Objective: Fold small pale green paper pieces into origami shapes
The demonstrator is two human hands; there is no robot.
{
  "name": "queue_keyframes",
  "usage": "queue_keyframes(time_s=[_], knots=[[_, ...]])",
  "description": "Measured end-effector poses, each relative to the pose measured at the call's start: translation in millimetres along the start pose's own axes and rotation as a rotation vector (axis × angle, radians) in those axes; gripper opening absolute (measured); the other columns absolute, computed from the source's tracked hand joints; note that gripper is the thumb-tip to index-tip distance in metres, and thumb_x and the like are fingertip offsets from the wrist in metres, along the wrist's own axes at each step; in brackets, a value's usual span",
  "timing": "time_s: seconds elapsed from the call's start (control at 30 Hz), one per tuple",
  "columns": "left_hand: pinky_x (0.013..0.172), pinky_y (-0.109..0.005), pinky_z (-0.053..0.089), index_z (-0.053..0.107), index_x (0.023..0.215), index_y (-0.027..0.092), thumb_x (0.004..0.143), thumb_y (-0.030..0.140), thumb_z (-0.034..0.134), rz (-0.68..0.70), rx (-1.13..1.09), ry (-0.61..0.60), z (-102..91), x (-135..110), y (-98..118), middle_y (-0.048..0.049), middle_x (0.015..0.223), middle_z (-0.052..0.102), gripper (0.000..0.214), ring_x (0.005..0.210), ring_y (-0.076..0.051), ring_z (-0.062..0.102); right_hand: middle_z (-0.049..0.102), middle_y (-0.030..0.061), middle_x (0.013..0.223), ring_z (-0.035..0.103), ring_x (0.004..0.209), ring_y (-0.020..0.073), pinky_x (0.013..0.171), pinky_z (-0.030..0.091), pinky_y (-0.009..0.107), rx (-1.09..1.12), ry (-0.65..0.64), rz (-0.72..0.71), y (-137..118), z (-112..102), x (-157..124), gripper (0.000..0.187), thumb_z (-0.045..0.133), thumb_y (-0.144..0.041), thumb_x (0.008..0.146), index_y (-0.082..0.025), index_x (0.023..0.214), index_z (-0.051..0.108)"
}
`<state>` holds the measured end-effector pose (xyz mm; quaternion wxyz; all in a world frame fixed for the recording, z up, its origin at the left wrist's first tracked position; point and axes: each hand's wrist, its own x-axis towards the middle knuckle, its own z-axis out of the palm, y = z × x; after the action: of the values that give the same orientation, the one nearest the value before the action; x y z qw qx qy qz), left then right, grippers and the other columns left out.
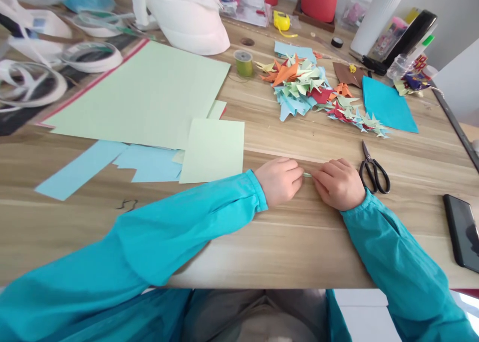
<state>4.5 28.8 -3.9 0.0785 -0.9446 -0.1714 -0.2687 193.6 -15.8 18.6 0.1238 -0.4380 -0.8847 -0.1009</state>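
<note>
Nearest the viewer, two teal sleeves [179, 227] lie across the near edge of a wooden surface [299, 247]. A dark phone [463, 237] lies flat by the right edge, apart from the hands. The left hand [279, 181] and right hand [339, 183] rest knuckles-up on the surface, fingers curled and closed, the tips of both pinching the ends of a pale green paper scrap [307, 174], which lies low on the surface between them; most of it is hidden. Black scissors [374, 171] lie just beside the right hand, blades pointing away. A pale green square sheet [213, 151] lies left of the left hand and overlaps light blue paper strips [112, 165]. Behind these is a large pale green sheet [145, 92]. Beyond the hands lies a pile of folded paper pieces [314, 95] in blue, green, orange and red, with a blue sheet [387, 105] to its right and a brown paper piece [346, 74] behind. A spool of green thread [244, 63] stands upright left of the pile. Tape rolls [92, 56] lie far left. A white moulded object [183, 12] sits at the back.
</note>
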Motion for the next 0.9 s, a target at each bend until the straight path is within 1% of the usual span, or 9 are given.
queue_keyframes(time_s=[0.13,0.23,0.3,0.43,0.53,0.63,0.7,0.8,0.9], knots=[[0.062,-0.030,0.040,0.064,0.080,0.014,0.088,0.017,0.037,0.028,0.014,-0.024,-0.8,0.2,-0.6,-0.0055,0.072,0.063,0.028,0.066,-0.014,0.051,0.058,0.0061,0.069,0.048,0.069,0.0172,0.066,0.033,0.031,0.083,0.004,0.057,-0.4,1.0,-0.1,0.022,0.045,-0.019,0.083,-0.016,0.085,0.066],[0.060,-0.031,0.039,0.064,0.076,0.015,0.087,0.017,0.040,0.064,0.054,-0.040,-1.8,0.2,-1.3,-0.0050,0.078,0.066,0.027,0.066,-0.014,0.051,0.059,0.0080,0.088,0.051,0.083,0.0197,0.073,0.037,0.033,0.228,0.026,0.196,2.9,6.7,-1.7,0.021,0.050,-0.022,0.081,-0.017,0.095,0.064],[0.060,-0.031,0.038,0.065,0.074,0.015,0.086,0.015,0.042,0.072,0.082,-0.030,-1.6,0.5,0.2,-0.0054,0.083,0.067,0.025,0.067,-0.015,0.051,0.056,0.0100,0.102,0.051,0.094,0.0226,0.079,0.038,0.037,0.275,0.029,0.293,6.0,11.6,-2.4,0.025,0.053,-0.026,0.079,-0.018,0.102,0.061],[0.059,-0.033,0.039,0.065,0.071,0.013,0.083,0.012,0.044,0.029,0.127,0.004,0.1,2.0,8.4,-0.0081,0.087,0.067,0.024,0.067,-0.016,0.052,0.050,0.0131,0.113,0.047,0.103,0.0277,0.083,0.037,0.044,0.250,0.065,0.445,1.3,13.3,-1.9,0.034,0.055,-0.030,0.078,-0.019,0.111,0.055],[0.059,-0.033,0.040,0.065,0.073,0.011,0.083,0.011,0.043,-0.021,0.125,-0.002,0.9,2.6,14.2,-0.0108,0.091,0.066,0.024,0.069,-0.017,0.053,0.049,0.0158,0.111,0.045,0.103,0.0290,0.080,0.038,0.043,0.159,0.166,0.546,-18.7,0.6,-0.2,0.035,0.051,-0.027,0.080,-0.015,0.113,0.052],[0.060,-0.034,0.041,0.065,0.077,0.010,0.083,0.011,0.044,-0.032,0.104,0.003,1.5,2.1,15.7,-0.0118,0.096,0.065,0.022,0.071,-0.017,0.054,0.054,0.0132,0.105,0.046,0.097,0.0291,0.076,0.036,0.040,0.004,0.054,0.490,-42.0,-14.6,1.4,0.023,0.050,-0.024,0.082,-0.019,0.103,0.059],[0.061,-0.034,0.042,0.065,0.079,0.010,0.083,0.011,0.045,-0.027,0.094,-0.008,1.9,1.7,14.8,-0.0118,0.100,0.065,0.020,0.072,-0.017,0.055,0.057,0.0117,0.091,0.047,0.087,0.0267,0.072,0.033,0.039,-0.074,0.003,0.456,-51.4,-18.8,2.0,0.019,0.048,-0.022,0.083,-0.019,0.097,0.061],[0.061,-0.033,0.042,0.065,0.080,0.010,0.083,0.011,0.046,-0.026,0.091,-0.018,2.4,1.7,12.7,-0.0110,0.102,0.064,0.019,0.071,-0.017,0.054,0.057,0.0096,0.080,0.046,0.077,0.0232,0.069,0.030,0.036,-0.112,-0.058,0.397,-53.7,-15.3,1.8,0.021,0.044,-0.022,0.085,-0.018,0.098,0.061],[0.061,-0.032,0.043,0.065,0.081,0.011,0.083,0.012,0.046,-0.015,0.095,0.001,2.1,2.9,10.7,-0.0094,0.098,0.066,0.019,0.070,-0.016,0.054,0.056,0.0088,0.078,0.046,0.076,0.0222,0.071,0.029,0.036,-0.135,-0.072,0.372,-50.0,-9.7,1.3,0.024,0.042,-0.023,0.087,-0.018,0.102,0.060]])
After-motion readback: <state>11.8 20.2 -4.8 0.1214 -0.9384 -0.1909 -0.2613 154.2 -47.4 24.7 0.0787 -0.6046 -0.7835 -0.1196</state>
